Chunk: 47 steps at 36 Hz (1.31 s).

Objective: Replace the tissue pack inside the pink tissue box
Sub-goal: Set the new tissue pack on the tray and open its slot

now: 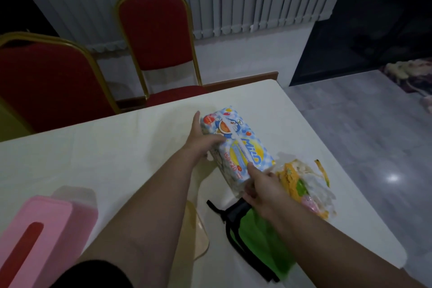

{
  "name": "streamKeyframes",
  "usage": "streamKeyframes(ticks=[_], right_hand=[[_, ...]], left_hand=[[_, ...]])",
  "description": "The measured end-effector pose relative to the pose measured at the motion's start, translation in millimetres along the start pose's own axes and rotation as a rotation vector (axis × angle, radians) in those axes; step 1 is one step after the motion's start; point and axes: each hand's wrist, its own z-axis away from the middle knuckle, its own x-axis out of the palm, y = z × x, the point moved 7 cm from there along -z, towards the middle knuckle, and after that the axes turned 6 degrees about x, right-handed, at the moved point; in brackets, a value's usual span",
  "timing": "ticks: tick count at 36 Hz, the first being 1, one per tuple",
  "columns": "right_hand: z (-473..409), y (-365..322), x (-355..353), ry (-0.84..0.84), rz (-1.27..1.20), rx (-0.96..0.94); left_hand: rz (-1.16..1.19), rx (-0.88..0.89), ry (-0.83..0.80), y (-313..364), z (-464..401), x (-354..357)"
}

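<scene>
A blue-and-yellow cartoon-printed tissue pack (240, 147) lies on the cream table (93, 154) near its far right part. My left hand (202, 139) grips the pack's left far side. My right hand (261, 184) pinches its near end, thumb on top. The pink tissue box (39, 224) stands at the near left edge with its slot facing up, apart from both hands. A crumpled yellow plastic wrapper with white tissues (306, 187) lies just right of my right hand.
A green and black bag (259, 238) lies under my right forearm. A pale tray-like piece (198, 231) sits between my arms. Two red chairs with gold frames (159, 35) stand beyond the table's far edge. The grey floor (350, 135) is to the right.
</scene>
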Motion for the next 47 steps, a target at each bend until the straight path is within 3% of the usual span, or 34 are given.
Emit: streamKeyframes(ticks=[5, 9, 13, 18, 24, 30, 36, 47], right_hand=[[-0.4, -1.2, -0.5, -0.046, -0.003, -0.022], [-4.0, -3.2, 1.4, -0.178, -0.003, 0.003], [5.6, -20.6, 9.6, -0.254, 0.099, -0.101], [30.9, -34.0, 51.2, -0.380, 0.335, -0.229], [58.9, -4.6, 101.6, -0.574, 0.502, -0.273], [85.1, 33.1, 128.2, -0.701, 0.574, -0.274], [84.1, 60.2, 118.9, -0.652, 0.656, -0.269], [82.3, 75.7, 93.4, -0.553, 0.682, -0.311]], left_hand=[[0.017, -0.072, -0.047, -1.3, -10.7, -5.4], [0.069, -0.050, 0.035, 1.6, -4.5, -22.6], [0.133, 0.031, 0.144, 7.5, 18.9, -58.6], [0.000, 0.069, 0.284, -5.5, 76.8, -127.4], [-0.179, 0.052, 0.399, -43.9, 166.6, -183.1], [-0.121, 0.094, 0.576, -88.3, 240.9, -197.5], [-0.164, 0.032, 0.614, -130.7, 273.5, -193.0], [-0.126, 0.072, 0.504, -143.8, 283.6, -179.4]])
